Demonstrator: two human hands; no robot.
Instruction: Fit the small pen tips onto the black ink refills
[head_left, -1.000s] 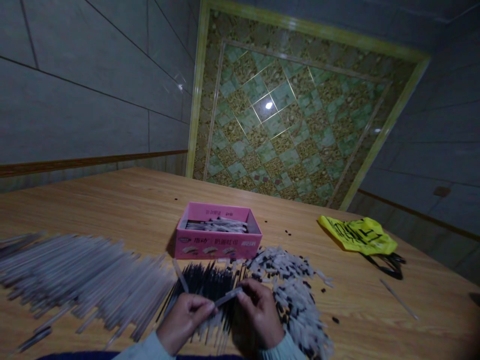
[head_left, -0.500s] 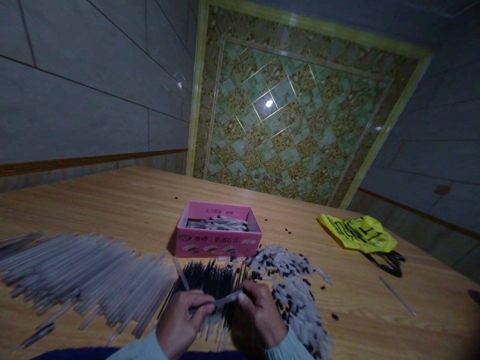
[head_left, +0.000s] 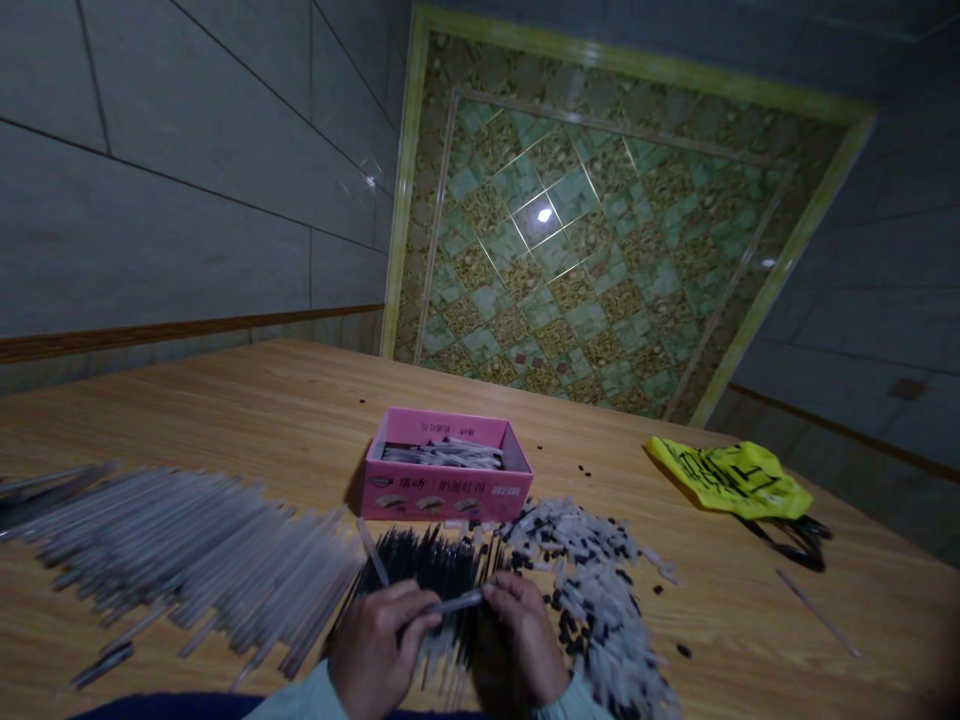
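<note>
One slim tube [head_left: 459, 603]: spanning the gap between two bare hands, low over the near side of the wood-grain counter [head_left: 262, 400]. One left hand [head_left: 382, 640]: closing thumb and fingers on the tube's left end, the remaining fingers curling in toward the palm. One right hand [head_left: 525, 630]: pinching the other end between thumb and forefinger, its grip nearly closing over the tip. Beneath and just beyond the hands, a bundle of thin dark sticks [head_left: 431, 560] is lying with its tips pointing away from the person; one pale tube [head_left: 373, 552] is slanting at its left edge. One pink box [head_left: 448, 500], open-topped: standing just behind the bundle and holding a heap of pale and dark sticks [head_left: 450, 453]. Clear tubes [head_left: 202, 560], a wide spread: lying side by side to the left of the hands. Small white and black pieces [head_left: 611, 610], loose: heaping to the right of the right hand and reaching back toward the box. One yellow bag [head_left: 727, 477] with black lettering: lying crumpled at the far right, a black strap [head_left: 799, 550] trailing from it. One single thin rod [head_left: 817, 612]: lying apart, nearer me than the bag.
</note>
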